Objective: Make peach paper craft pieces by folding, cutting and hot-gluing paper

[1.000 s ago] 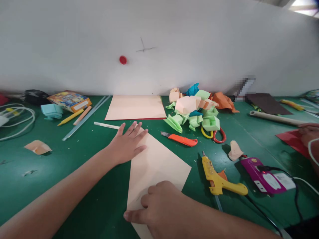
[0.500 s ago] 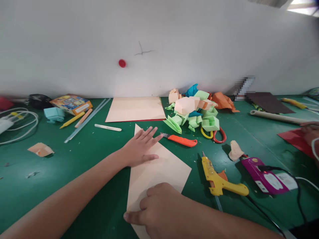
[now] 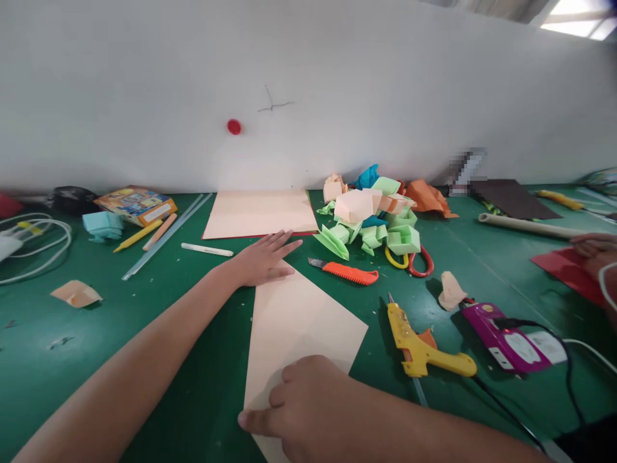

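A peach sheet of paper (image 3: 301, 321), with one folded slanting edge, lies on the green table in front of me. My left hand (image 3: 264, 260) is flat with fingers spread, palm down over the paper's far tip, which it covers. Across the near part of the sheet, my right hand (image 3: 308, 402) has its fingers curled, and its thumb or a finger presses at the left edge. The exact grip underneath is hidden. An orange box cutter (image 3: 351, 272) with its blade out lies just beyond the paper's right side.
Right of the paper are a yellow glue gun (image 3: 427, 350) and a purple power adapter (image 3: 506, 335) with cords. Folded paper pieces (image 3: 361, 209) are heaped over scissors (image 3: 420, 262). A white pen (image 3: 207, 249) lies left. Another person's hand (image 3: 598, 247) holds red paper at far right.
My left hand has slid away from me along the paper, up to its far tip. The right hand stays at the left edge. The view has shifted slightly.
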The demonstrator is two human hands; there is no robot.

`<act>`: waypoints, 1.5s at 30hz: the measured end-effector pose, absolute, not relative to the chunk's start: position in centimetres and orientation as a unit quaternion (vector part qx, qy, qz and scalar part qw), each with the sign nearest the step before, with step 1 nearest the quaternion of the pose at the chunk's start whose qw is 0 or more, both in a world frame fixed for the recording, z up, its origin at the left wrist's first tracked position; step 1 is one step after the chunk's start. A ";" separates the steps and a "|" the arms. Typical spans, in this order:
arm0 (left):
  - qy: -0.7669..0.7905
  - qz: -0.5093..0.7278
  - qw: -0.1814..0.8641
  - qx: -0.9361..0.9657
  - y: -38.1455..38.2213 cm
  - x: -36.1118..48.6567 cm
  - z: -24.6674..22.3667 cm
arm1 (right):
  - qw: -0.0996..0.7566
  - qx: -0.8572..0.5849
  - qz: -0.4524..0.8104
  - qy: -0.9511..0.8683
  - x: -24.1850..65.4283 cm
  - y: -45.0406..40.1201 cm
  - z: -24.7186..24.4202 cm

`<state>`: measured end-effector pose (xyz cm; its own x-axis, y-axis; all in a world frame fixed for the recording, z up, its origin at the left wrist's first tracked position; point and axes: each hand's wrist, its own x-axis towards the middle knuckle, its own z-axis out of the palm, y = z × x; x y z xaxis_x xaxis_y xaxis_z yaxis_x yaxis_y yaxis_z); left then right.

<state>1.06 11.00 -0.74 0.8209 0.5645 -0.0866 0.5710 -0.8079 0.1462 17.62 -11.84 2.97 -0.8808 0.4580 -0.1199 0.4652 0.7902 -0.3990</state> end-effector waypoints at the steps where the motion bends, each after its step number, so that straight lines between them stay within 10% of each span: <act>1: 0.298 -0.014 0.082 0.951 10.9 1.0 -0.8 | 0.010 0.241 -0.214 0.947 17.6 -11.8 2.9; 19: 0.467 0.049 0.018 0.883 3.3 -4.8 -2.5 | -0.004 0.288 -0.261 0.921 22.8 -12.8 3.6; 27: 0.263 0.048 0.012 0.963 -1.4 -5.1 -1.6 | -0.030 0.353 -0.306 0.884 26.0 -13.2 5.5; 35: 0.301 0.051 0.019 0.952 -4.2 -3.6 -0.1 | -0.027 0.587 0.010 0.809 29.1 -9.3 4.4; 45: 0.328 0.029 0.062 0.942 -4.9 -3.5 1.6 | 0.061 0.603 -0.015 0.796 27.5 -2.5 4.3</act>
